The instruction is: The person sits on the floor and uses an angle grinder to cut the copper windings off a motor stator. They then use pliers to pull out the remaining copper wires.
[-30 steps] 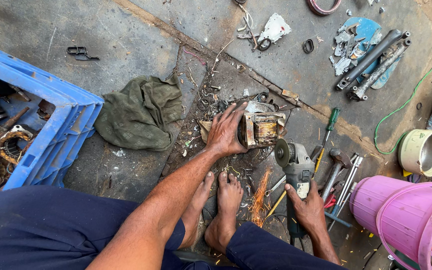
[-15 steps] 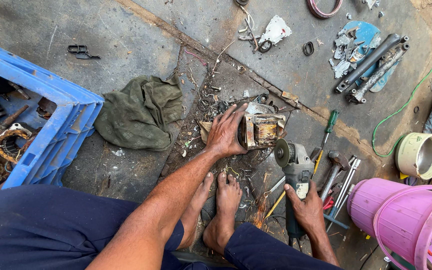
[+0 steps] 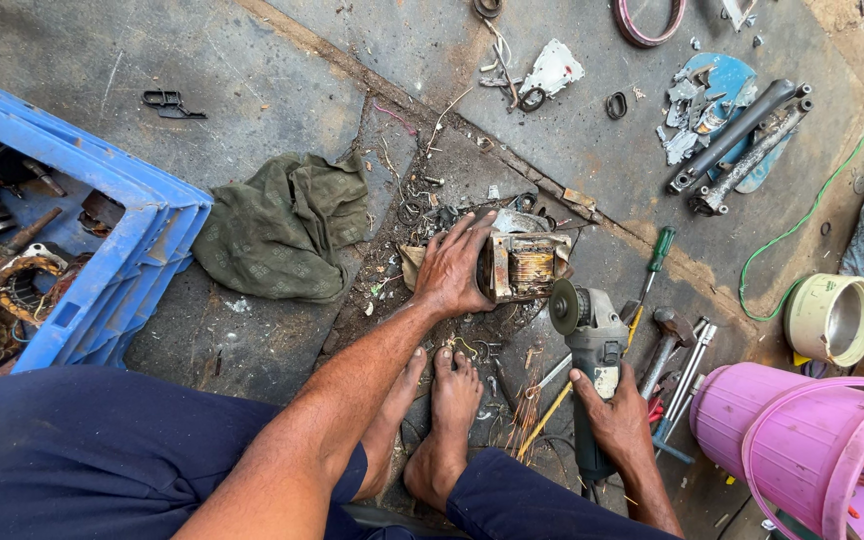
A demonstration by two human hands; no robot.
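Left hand [image 3: 452, 270] clamps the rusty motor core [image 3: 522, 265] on the floor; right hand [image 3: 617, 415] grips the angle grinder [image 3: 592, 350] — its disc just beside the core's lower right edge

Two hands show: the left hand [image 3: 455, 268] at the centre, the right hand [image 3: 614, 420] at 5 o'clock. Two bare feet [image 3: 437, 425] sit at 6 o'clock. One stator [image 3: 520, 264] lies at the centre, with one grinder [image 3: 586, 330] just beyond it toward 4 o'clock. One crate [image 3: 117, 262] stands at 9 o'clock and one rag [image 3: 287, 225] at 10 o'clock. Two bars [image 3: 742, 145] lie at 2 o'clock. There is one screwdriver [image 3: 655, 262] and one hammer [image 3: 664, 340] at 3 to 4 o'clock. One tape roll [image 3: 832, 318] sits at 3 o'clock and one pink bucket [image 3: 802, 440] at 4 o'clock.
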